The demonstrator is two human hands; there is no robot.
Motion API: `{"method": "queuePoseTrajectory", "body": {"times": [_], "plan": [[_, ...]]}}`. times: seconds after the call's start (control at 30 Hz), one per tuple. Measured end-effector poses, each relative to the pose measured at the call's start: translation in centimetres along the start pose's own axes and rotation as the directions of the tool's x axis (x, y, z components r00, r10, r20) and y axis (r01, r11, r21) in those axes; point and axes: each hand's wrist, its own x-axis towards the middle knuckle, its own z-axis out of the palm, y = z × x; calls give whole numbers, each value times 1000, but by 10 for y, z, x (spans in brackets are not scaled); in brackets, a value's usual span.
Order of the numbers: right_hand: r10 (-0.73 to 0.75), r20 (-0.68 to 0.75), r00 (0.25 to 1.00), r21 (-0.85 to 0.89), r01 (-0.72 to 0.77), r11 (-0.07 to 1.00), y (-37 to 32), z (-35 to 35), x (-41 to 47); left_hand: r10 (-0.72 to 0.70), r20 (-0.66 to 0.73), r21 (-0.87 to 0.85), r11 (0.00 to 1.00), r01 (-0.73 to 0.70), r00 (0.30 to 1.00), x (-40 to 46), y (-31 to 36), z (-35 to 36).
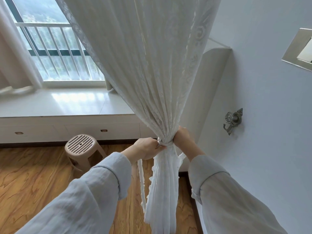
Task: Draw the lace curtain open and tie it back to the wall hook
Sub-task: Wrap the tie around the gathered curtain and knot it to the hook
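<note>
Head: L hand + R hand grip tie round bunched curtain.

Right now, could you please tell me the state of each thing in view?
Lace curtain: drawn aside, gathered.
Tie-back: wrapped round the gather, not hooked.
Wall hook: bare.
Left hand: grips the tie-back.
Right hand: grips the gather.
Stool: upright.

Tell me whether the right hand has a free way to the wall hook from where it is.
Probably yes. The right hand grips the gathered lace curtain, and the wall hook sits to its right on bare wall with nothing between. The hand is busy, though, so the curtain would come along.
</note>
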Motion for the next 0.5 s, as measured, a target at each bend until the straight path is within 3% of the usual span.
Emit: {"method": "queuePoseTrajectory", "body": {"times": [0.17, 0.27, 0.33, 0.4, 0.5], "plan": [[19, 60, 998, 131, -27, 991, 5, -2, -5, -51, 62, 62, 997, 48, 997, -2, 4, -3], [-21, 193, 981, 255, -29, 967, 7, -6, -12, -107, 157, -109, 986, 125, 982, -5, 11, -8], [-9, 257, 966, 359, -87, 929, 7, -10, -16, -147, 261, -340, 911, 233, 954, -4, 17, -10], [4, 320, 947, 401, -139, 906, 6, -13, -18, -203, 364, -523, 763, 380, 909, -1, 21, -9], [27, 453, 891, 386, -224, 895, 7, -16, -19, -226, 466, -578, 654, 488, 855, 1, 22, -10]]}}
